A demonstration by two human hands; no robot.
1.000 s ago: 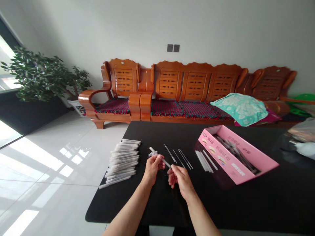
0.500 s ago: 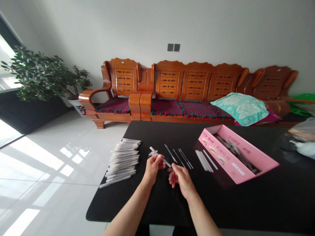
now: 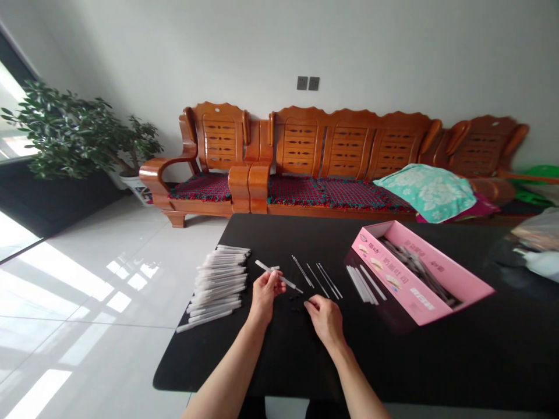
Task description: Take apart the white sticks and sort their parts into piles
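My left hand (image 3: 264, 298) is closed around a slim white pen barrel (image 3: 289, 283), held slanted with its narrow tip pointing right and down. My right hand (image 3: 326, 319) is just right of that tip, apart from it, with thumb and forefinger pinched together; anything between them is too small to make out. Tiny black pieces (image 3: 296, 309) lie on the table between the hands. Beyond the hands are several thin pen refills (image 3: 329, 281). Further right lie several white barrels (image 3: 361, 285). Small whitish parts (image 3: 274, 268) are partly hidden behind the left hand.
A row of white pens with dark ends (image 3: 218, 285) covers the left side of the black table (image 3: 271, 364). An open pink box (image 3: 474, 294) holding greyish sticks stands at right, near a plastic bag (image 3: 539, 238). A wooden sofa (image 3: 257, 189) is behind the table.
My right hand has let go of the pen barrel and moved slightly right and down, its fingers now pinched. My left hand has shifted a little left with the barrel, whose tip now shows.
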